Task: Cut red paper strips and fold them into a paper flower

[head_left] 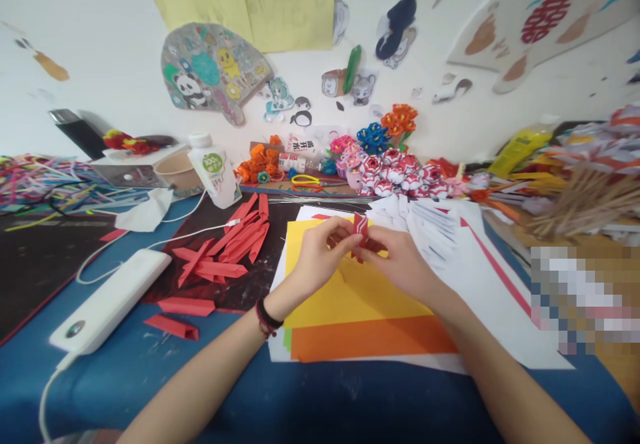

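Note:
Between my two hands, a small folded red paper piece (360, 227) with white lines stands upright above the yellow sheet. My left hand (324, 252) pinches its left side with thumb and fingertips. On the other side, my right hand (397, 257) grips it with thumb and forefinger. Beneath them lie a yellow sheet (320, 297) and an orange sheet (370, 339) on white paper. Several folded red strips (240, 237) are piled on a dark mat to the left, and two more (173, 327) lie nearer on the blue table cover.
A white power bank (110, 301) with cables lies at the left. A white bottle (215, 171) stands behind the red strips. White paper strips (433, 231) lie right of my hands. Paper flowers (393, 172) line the back, and wooden sticks (570, 197) are at the right.

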{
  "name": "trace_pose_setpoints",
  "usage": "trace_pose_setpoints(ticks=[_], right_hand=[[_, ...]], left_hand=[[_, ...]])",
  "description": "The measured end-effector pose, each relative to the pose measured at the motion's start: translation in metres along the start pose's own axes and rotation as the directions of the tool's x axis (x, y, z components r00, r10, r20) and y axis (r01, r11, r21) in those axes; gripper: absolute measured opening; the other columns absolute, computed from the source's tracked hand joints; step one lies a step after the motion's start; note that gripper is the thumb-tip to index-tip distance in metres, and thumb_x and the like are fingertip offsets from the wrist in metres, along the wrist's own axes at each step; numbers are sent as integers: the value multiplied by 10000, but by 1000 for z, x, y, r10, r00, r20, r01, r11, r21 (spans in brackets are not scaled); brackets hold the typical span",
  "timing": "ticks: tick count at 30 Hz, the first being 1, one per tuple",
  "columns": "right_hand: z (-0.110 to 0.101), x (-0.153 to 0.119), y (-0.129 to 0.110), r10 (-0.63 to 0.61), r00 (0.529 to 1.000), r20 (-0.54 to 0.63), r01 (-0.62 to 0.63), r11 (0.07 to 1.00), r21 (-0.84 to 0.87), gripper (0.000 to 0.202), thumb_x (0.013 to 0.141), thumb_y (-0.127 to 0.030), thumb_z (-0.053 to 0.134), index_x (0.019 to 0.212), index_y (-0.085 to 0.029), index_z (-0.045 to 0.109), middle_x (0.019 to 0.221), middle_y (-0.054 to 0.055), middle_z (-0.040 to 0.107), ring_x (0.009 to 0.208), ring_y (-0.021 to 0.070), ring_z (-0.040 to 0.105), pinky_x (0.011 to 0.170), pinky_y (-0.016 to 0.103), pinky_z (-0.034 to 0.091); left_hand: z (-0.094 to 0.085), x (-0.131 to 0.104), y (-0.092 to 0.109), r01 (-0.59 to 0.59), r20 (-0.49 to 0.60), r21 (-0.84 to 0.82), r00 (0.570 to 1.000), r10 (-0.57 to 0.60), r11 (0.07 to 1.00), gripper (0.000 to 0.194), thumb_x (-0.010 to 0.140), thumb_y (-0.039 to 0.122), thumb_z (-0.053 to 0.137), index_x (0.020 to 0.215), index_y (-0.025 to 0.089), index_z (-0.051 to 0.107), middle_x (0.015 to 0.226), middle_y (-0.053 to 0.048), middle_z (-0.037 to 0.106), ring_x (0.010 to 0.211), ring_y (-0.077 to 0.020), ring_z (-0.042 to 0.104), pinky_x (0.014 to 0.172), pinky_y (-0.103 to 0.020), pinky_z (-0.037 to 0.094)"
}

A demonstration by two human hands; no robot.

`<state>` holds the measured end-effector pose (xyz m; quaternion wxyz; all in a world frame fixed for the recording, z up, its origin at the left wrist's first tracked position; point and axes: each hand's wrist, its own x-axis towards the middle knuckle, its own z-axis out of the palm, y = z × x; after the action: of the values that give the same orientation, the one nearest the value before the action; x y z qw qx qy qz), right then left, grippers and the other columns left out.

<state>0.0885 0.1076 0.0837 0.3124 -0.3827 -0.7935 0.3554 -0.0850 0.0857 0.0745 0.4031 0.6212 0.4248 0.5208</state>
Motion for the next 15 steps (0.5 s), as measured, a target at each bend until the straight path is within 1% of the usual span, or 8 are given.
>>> trace_pose_setpoints(ticks=[4, 7, 10, 13, 14, 15], right_hand=[[0, 0, 1, 8, 1000, 13, -9, 998, 62, 144, 893, -300, 606, 921, -186, 690, 790, 22, 701, 726, 175, 638, 706, 307, 486], [-2, 1, 2, 5, 1000, 3, -6, 1000, 27, 158, 890, -299, 608, 951, -192, 706, 824, 26, 714, 758, 181, 642, 711, 306, 480], [-9, 2, 6, 5, 999, -45, -9, 996, -86, 189, 908, -317, 586, 957, -192, 718, 862, 39, 722, 755, 181, 631, 684, 297, 453], [-18, 4, 9, 0, 993, -117, -31, 965, -260, 217, 922, -331, 570, 972, -179, 717, 835, 50, 705, 717, 177, 597, 655, 294, 411], [-21, 4, 10, 0, 994, -106, -33, 949, -315, 210, 921, -326, 570, 942, -175, 715, 806, 47, 693, 700, 175, 583, 648, 293, 397], [-23, 4, 10, 6, 998, -69, -30, 934, -357, 201, 918, -318, 573, 893, -173, 710, 769, 41, 677, 681, 172, 569, 640, 292, 383]], left_hand=[[-3, 1, -1, 5, -1, -50, 1000, -5, 999, 223, 870, 379, 697, 913, 163, 663, 764, -32, 687, 683, -142, 647, 633, -254, 455], [-4, 2, 0, 4, -50, -52, 999, -6, 999, 225, 867, 392, 693, 877, 170, 660, 731, -18, 666, 657, -125, 616, 595, -235, 427], [-5, 4, 1, 16, -123, -100, 992, -28, 995, 262, 844, 424, 710, 836, 171, 644, 687, 2, 630, 608, -103, 577, 551, -215, 408], [-8, 6, 2, 42, -168, -182, 983, -73, 982, 294, 823, 444, 728, 821, 166, 631, 631, 26, 591, 547, -78, 530, 517, -196, 387], [-10, 7, 3, 50, -179, -199, 980, -86, 979, 300, 818, 446, 732, 821, 163, 631, 616, 31, 582, 530, -72, 513, 504, -190, 374], [-12, 9, 3, 58, -189, -209, 977, -98, 976, 307, 809, 446, 739, 818, 158, 633, 601, 34, 573, 512, -65, 493, 487, -185, 355]])
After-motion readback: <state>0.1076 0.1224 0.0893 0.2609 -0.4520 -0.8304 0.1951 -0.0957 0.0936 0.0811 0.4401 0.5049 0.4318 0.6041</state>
